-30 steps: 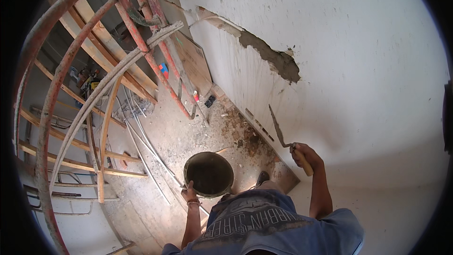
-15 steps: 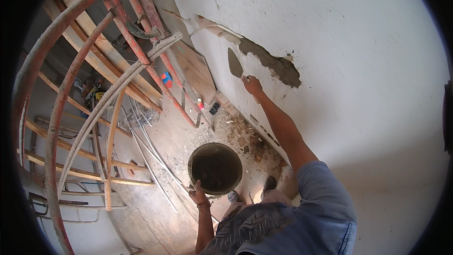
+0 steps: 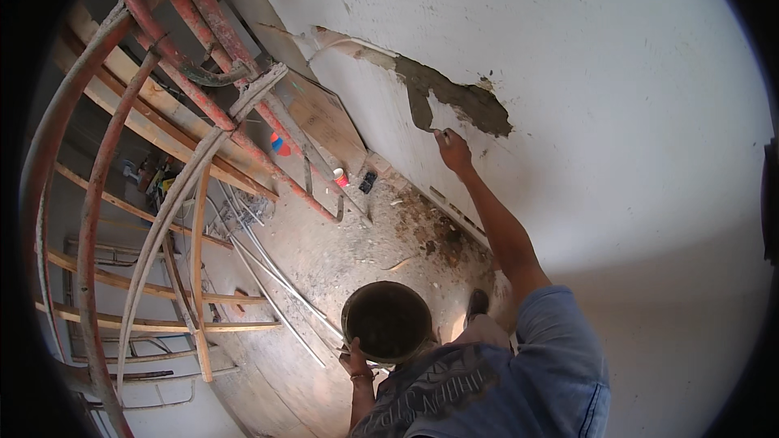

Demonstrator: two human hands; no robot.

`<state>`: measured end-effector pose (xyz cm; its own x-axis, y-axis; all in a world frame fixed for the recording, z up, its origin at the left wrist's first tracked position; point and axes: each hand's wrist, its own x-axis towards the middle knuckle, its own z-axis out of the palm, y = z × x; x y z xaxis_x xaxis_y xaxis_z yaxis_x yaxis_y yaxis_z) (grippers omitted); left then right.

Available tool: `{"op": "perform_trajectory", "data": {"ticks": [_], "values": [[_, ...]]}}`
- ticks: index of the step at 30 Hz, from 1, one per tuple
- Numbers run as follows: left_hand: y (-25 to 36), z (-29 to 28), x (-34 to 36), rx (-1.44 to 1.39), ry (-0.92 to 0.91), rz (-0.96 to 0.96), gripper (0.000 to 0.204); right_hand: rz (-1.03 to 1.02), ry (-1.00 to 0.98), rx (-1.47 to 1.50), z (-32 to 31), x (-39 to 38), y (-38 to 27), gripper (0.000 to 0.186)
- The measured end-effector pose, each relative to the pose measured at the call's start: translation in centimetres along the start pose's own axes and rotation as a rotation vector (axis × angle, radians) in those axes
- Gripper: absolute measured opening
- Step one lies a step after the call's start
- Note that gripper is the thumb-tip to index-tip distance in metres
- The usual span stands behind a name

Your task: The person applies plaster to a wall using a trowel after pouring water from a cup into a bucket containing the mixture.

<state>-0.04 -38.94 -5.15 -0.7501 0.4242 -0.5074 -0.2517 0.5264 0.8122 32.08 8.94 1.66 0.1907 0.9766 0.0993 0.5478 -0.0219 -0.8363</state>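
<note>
My right hand (image 3: 453,151) is closed round the handle of a pointed trowel (image 3: 420,111). The trowel's grey blade lies at the lower edge of a long grey mortar patch (image 3: 462,99) in the white wall (image 3: 600,105). A white conduit (image 3: 365,50) shows at the patch's upper left end. Low in front of my body, my left hand (image 3: 355,359) grips the near left rim of a round, dark bucket (image 3: 346,318). Its inside is in shadow, with grey, mortar-like material at the bottom.
Red, mortar-stained scaffold frames (image 3: 215,105) and wooden planks (image 3: 154,113) stand at the left. Thin pipes (image 3: 276,272) lie on the dusty floor. Near the wall's foot are a red cup (image 3: 340,178), a small black object (image 3: 367,182) and scattered debris (image 3: 430,231). A board (image 3: 320,113) leans beyond.
The trowel has moved onto the wall at the patch's lower edge, where grey mortar now shows. The bucket and my left hand have shifted nearer my body, and the view has turned slightly.
</note>
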Motion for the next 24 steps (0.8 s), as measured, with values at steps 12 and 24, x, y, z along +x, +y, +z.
{"op": "perform_trajectory", "data": {"ticks": [12,24], "values": [[4.9,1.9,6.1,-0.076,-0.106,0.149,0.035,0.051,0.006,-0.291,-12.6,-10.5,0.0,0.051],[1.9,0.8,6.3,-0.152,-0.121,0.129,0.045,-0.297,-0.574,-0.470,-20.9,-18.2,-12.0,0.037]]}}
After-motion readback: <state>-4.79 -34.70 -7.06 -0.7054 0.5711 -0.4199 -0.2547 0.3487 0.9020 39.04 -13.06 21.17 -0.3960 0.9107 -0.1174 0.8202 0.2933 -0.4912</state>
